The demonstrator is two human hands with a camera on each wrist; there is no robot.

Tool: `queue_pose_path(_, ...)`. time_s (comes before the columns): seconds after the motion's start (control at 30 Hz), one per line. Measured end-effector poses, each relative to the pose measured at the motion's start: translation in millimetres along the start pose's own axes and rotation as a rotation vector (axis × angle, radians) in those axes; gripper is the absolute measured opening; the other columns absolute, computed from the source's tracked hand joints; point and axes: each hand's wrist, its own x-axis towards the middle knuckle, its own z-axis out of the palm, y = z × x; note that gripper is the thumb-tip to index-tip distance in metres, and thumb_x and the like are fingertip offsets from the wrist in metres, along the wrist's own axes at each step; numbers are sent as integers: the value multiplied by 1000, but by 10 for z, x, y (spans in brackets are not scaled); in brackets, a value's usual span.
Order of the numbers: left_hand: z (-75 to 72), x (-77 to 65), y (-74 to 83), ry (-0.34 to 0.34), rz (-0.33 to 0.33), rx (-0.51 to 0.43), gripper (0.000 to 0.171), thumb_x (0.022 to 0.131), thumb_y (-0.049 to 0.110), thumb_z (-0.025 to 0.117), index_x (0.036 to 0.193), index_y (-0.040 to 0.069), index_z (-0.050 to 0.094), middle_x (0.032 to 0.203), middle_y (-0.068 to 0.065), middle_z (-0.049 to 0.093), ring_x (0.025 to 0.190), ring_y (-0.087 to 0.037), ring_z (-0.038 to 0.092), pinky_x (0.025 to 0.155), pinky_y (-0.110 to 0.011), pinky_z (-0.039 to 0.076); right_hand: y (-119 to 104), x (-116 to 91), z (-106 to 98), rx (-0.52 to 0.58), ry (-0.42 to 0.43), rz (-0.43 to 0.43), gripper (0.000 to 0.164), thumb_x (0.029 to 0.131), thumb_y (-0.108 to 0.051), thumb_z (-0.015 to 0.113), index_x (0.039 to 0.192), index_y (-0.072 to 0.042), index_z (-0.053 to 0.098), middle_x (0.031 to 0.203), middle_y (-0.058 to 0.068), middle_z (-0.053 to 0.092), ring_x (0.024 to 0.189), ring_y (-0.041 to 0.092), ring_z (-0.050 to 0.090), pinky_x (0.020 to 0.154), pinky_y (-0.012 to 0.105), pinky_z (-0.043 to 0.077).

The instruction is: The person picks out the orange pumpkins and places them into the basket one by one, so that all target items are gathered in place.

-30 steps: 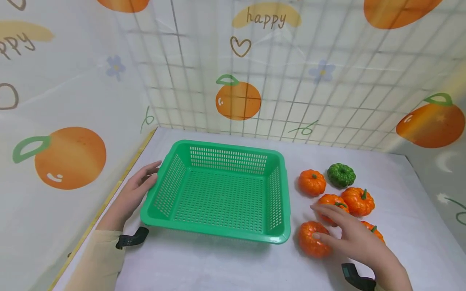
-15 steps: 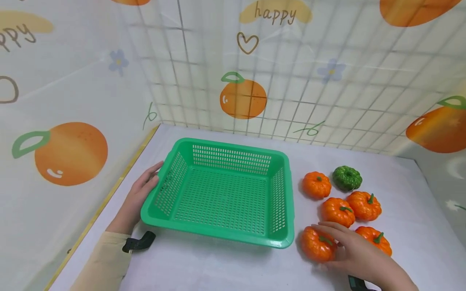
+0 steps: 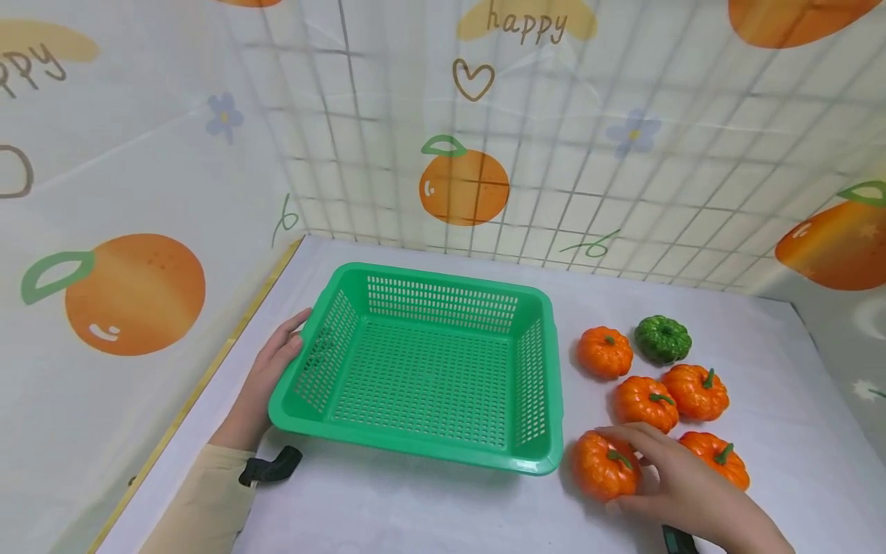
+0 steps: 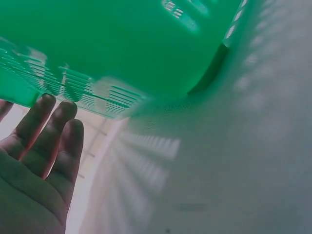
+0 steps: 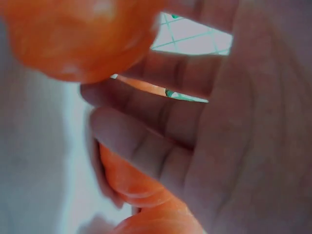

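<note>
My right hand (image 3: 685,488) grips a small orange pumpkin (image 3: 601,465) with a green stem, at the front right of the table. The thumb lies on its near side and the fingers on its far side; in the right wrist view the fingers bend against this pumpkin (image 5: 83,39). A green plastic basket (image 3: 415,446) with slotted walls stands at the middle, nothing inside. Against its left wall rests my left hand (image 3: 263,381), thumb at the rim. In the left wrist view the left hand's fingers (image 4: 70,146) are extended, close to the slots.
Behind the right hand sit more orange pumpkins: one near the basket (image 3: 604,352), a middle one (image 3: 640,402), one beside it (image 3: 694,392) and one partly hidden by the hand (image 3: 727,459). A green pumpkin (image 3: 662,339) is farthest back. A printed curtain (image 3: 388,154) borders the table.
My right hand has come down and left from over the pumpkins and closed round the front one. The view has shifted slightly; the left hand stays by the basket.
</note>
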Motion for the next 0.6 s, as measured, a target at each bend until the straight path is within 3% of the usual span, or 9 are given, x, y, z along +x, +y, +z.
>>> queue_pose_path(0.2,12,13,0,-13,3,-21,50,108,38,36,156,25,31,138,-15,46,107,-24,56,86,-29,52,-17,-62,-36,5,135,-3,83,65,-63,83,136,-34,52,130,-4,53,103,19,56,77,33,55)
queue_pose_path(0.43,14,-1,-6,4,-32,-11,50,108,42,36,156,30,31,135,-14,47,110,-28,53,88,-30,49,-53,-100,-70,-80,349,-100,84,68,-60,83,138,-28,52,127,-2,49,99,19,54,71,27,54)
queue_pose_path(0.6,7,-7,-4,5,-33,-18,50,108,43,36,156,31,31,136,-13,47,111,-28,53,88,-30,49,-146,-60,-136,-63,407,-101,82,70,-57,84,139,-27,52,127,6,47,102,25,52,67,26,53)
